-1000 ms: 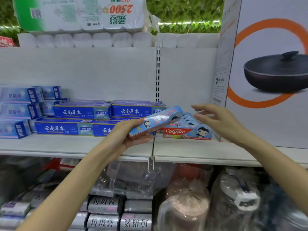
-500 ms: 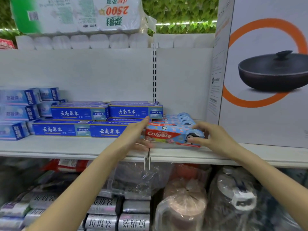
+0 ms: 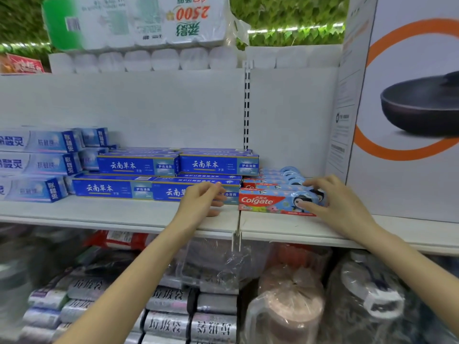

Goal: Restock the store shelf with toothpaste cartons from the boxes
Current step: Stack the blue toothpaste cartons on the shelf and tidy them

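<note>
A red and blue Colgate carton lies on its long side at the front of the white shelf, in front of a row of like Colgate cartons. My right hand holds its right end, thumb on the front face and fingers over the top. Just left of the carton, my left hand hovers over the shelf with loosely curled fingers and holds nothing.
Dark blue toothpaste cartons are stacked left of the Colgate row, with pale blue cartons further left. A large frying-pan box stands at the right. Toilet paper packs sit above, and wrapped goods fill the lower shelf.
The carton went from tilted in my left hand down onto the shelf front. My left hand let go of it and drew back left, while my right hand took its right end.
</note>
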`<act>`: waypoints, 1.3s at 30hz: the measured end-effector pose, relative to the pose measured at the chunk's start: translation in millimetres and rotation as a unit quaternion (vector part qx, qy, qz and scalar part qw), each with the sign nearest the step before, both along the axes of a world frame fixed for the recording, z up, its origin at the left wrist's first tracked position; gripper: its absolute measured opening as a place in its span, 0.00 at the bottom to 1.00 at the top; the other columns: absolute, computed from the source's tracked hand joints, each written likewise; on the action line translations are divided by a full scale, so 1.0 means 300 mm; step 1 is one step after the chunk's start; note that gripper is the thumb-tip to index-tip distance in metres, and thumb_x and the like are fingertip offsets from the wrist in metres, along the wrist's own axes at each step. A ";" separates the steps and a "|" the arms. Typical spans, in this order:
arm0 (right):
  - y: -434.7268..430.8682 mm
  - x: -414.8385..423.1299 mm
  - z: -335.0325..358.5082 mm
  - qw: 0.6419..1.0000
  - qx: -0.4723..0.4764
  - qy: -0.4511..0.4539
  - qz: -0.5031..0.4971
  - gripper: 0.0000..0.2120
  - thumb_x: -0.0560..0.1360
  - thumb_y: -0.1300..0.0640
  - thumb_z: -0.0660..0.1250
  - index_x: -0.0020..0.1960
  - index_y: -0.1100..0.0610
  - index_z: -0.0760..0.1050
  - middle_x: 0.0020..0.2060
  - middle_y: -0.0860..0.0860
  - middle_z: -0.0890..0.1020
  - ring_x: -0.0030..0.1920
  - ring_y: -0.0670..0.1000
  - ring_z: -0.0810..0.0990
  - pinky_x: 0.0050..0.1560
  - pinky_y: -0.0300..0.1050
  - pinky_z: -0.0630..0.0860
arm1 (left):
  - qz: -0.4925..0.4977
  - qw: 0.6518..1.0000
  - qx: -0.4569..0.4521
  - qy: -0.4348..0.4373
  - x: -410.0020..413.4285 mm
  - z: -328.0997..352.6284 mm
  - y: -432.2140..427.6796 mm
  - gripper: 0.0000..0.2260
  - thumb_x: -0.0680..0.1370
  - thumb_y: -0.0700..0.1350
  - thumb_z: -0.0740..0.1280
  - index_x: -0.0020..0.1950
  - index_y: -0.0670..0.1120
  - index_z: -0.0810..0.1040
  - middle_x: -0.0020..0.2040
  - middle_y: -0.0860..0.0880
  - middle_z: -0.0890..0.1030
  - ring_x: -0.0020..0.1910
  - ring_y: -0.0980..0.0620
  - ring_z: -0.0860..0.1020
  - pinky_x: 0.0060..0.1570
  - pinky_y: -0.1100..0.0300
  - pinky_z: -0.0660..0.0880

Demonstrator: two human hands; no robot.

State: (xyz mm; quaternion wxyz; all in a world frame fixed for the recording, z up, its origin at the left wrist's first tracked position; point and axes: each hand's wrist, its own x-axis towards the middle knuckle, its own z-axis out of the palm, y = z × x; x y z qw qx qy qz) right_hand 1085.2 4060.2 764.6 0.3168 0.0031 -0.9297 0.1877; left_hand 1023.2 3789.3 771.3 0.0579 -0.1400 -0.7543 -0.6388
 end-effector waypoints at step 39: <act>-1.299 0.192 -0.472 0.960 -0.089 -0.253 0.082 0.32 0.72 0.32 0.58 0.72 0.44 0.65 0.66 0.47 0.71 0.64 0.48 0.72 0.65 0.50 0.69 | -0.107 0.944 -0.296 0.100 0.145 -0.509 -1.117 0.18 0.77 0.53 0.67 0.66 0.49 0.75 0.58 0.51 0.79 0.57 0.55 0.77 0.60 0.58 0.72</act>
